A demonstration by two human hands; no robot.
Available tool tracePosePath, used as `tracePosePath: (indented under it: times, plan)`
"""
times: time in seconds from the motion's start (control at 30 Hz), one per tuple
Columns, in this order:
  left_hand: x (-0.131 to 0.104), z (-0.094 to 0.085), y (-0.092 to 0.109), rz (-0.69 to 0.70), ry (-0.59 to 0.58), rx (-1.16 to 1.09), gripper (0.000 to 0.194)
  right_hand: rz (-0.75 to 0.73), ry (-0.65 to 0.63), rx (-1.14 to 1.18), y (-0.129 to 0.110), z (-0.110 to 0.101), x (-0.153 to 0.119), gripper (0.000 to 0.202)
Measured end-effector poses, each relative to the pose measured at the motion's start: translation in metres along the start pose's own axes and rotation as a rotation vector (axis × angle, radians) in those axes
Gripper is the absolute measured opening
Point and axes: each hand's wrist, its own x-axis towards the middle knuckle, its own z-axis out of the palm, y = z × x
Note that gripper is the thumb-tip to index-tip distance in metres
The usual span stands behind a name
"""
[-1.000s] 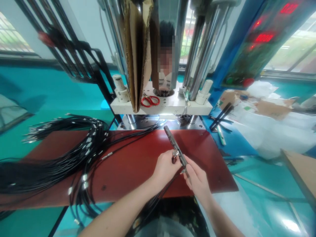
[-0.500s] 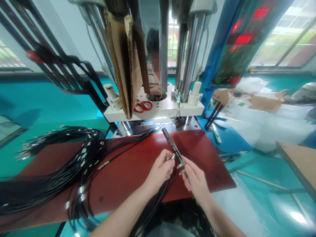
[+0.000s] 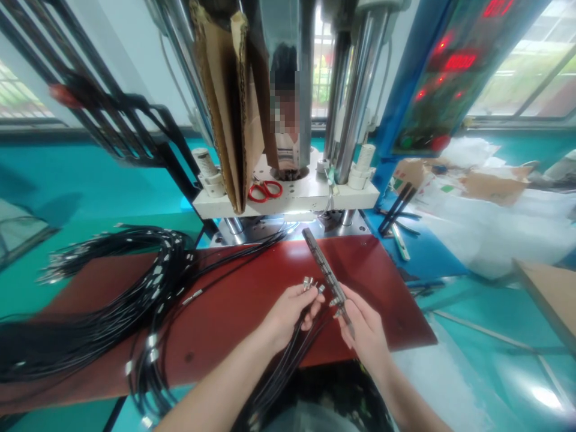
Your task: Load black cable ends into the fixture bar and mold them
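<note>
**Two hands fit cable ends into a slotted metal bar over a red mat**

A person's bare hands meet above the near edge of a red mat [image 3: 252,300], seen from a camera worn on the head. The right hand [image 3: 366,330] is closed around the lower end of a long, dark slotted bar [image 3: 324,271], which slants up and away across the mat toward the press. The left hand [image 3: 288,312], just left of the bar, pinches a few thin black cables with metal tips [image 3: 310,283]; the tips sit close beside the bar's middle, and whether they touch it cannot be told. The cables trail down off the mat's near edge toward the person's lap.

Farther left on the mat lies a large loose bundle of black cables [image 3: 135,282]. Beyond the mat's far edge stands a press with a white plate [image 3: 315,195], and red-handled scissors [image 3: 264,190] rest on that plate.

To seat the tips well, the bar would likely need to be held steady and at a fixed angle, with one tip offered to one slot at a time so the others do not snag.

A control panel [image 3: 445,66], up and to the right of the mat, shows glowing red digits, too blurred to read. No other writing is legible.
</note>
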Motion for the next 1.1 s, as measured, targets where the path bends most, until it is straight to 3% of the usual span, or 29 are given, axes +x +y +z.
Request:
tracePosePath:
  times: [0.17, 0.37, 0.47, 0.67, 0.87, 1.1]
  plan:
    - [0.005, -0.001, 0.000, -0.042, -0.027, -0.083, 0.022, 0.005, -0.012, -0.026, 0.000, 0.000, 0.001, 0.045]
    - [0.009, 0.008, -0.003, 0.016, 0.166, 0.102, 0.022, 0.013, -0.024, -0.084, 0.000, 0.001, 0.001, 0.046]
    - [0.010, 0.011, -0.004, 0.061, 0.204, 0.138, 0.022, 0.026, -0.033, -0.149, 0.000, 0.000, 0.000, 0.047]
    - [0.008, 0.007, -0.005, 0.085, 0.239, 0.116, 0.020, -0.202, -0.119, -0.480, -0.001, 0.000, 0.003, 0.044]
    - [0.003, -0.004, -0.004, 0.202, 0.139, -0.035, 0.021, 0.019, -0.064, -0.164, 0.000, 0.000, 0.004, 0.046]
    - [0.007, -0.010, -0.007, 0.268, 0.168, -0.256, 0.027, 0.028, -0.033, -0.079, 0.002, -0.002, 0.003, 0.046]
